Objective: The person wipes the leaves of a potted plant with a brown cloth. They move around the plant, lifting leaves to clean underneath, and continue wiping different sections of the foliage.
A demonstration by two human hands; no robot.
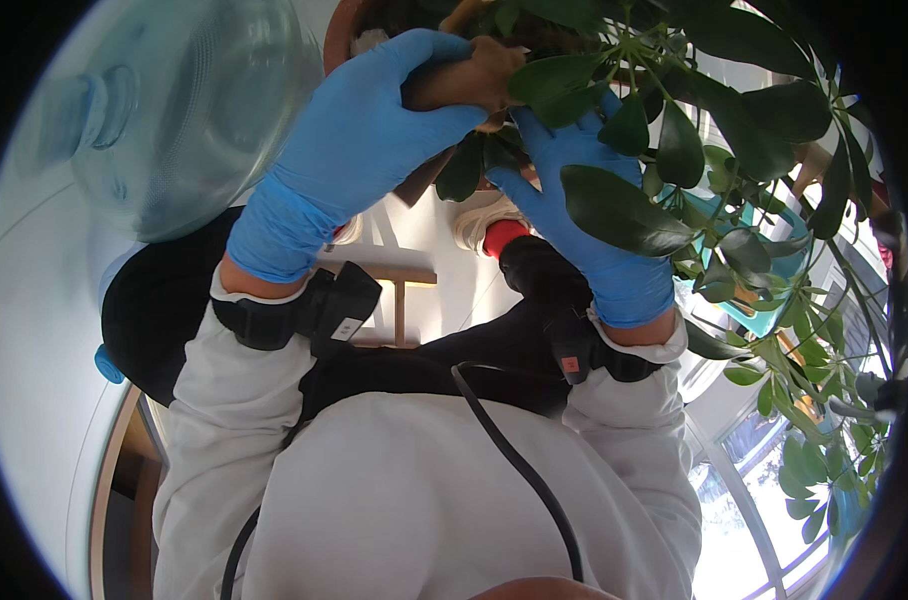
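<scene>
My left hand (371,135), in a blue disposable glove, has its thumb and fingers around a brown, crumpled piece (472,79) at the rim of a terracotta-coloured plant pot (339,34). What that piece is made of, I cannot tell. My right hand (574,180), gloved the same way, reaches under the green leaves (626,214) of a large potted umbrella plant. Its thumb is apart from the fingers, whose tips are partly hidden by leaves; whether it grips anything is unclear. A flat brown edge (424,178) shows below my left palm.
A large clear plastic water bottle (198,120) lies at the upper left, close to my left forearm. Leafy branches spread down the right side, over a turquoise plastic container (765,319). Below my hands are a wooden frame piece (400,277) and a shoe (472,225) on the white floor.
</scene>
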